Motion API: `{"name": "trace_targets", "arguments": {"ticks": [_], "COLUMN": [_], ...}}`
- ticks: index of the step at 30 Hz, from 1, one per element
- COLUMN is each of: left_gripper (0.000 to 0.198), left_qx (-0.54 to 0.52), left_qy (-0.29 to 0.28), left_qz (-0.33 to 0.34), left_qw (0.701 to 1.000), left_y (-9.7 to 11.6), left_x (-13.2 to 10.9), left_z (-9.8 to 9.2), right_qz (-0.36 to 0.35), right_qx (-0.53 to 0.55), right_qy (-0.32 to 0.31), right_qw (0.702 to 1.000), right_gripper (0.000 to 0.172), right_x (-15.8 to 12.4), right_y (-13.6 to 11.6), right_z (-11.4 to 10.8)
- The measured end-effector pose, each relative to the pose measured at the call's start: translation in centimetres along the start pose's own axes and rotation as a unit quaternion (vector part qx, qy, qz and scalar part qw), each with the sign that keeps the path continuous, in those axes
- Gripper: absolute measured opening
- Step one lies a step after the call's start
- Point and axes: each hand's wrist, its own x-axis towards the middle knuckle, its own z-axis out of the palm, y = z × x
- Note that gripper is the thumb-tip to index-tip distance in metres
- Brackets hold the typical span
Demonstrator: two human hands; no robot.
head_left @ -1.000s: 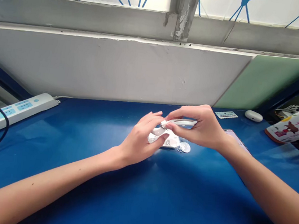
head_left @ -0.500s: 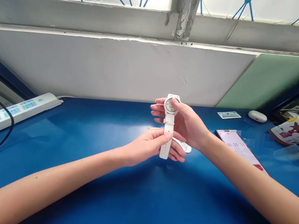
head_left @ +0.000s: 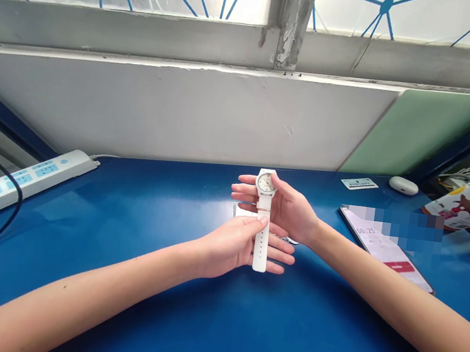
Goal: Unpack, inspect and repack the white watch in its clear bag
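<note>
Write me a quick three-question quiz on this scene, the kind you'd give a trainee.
1. True or false: the left hand pinches the strap of the white watch.

2. Which lies to the right of the right hand?
a) power strip
b) phone
c) black cable

3. Fill in the colour: the desk is ____.

Key: 1. True. 2. b. 3. Blue.

Digits "00:25", then blurring, on the phone (head_left: pixel 379 251)
</note>
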Motion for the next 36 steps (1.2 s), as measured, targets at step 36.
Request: {"name": "trace_targets", "arguments": {"ticks": [36], "left_gripper": [0.015], "left_qx": [0.048], "left_qy": [0.091], "left_qz": [0.066], "left_qw": [0.993], "left_y": [0.3], "left_x": [0.5], "left_z": [-0.2], "right_qz": [0.065], "right_qx": [0.176], "right_qy": [0.091], "right_qw": [0.978], "right_gripper": [0.048], "right_x": [0.2], "right_y": [-2.3], "right_z": [0.0]}}
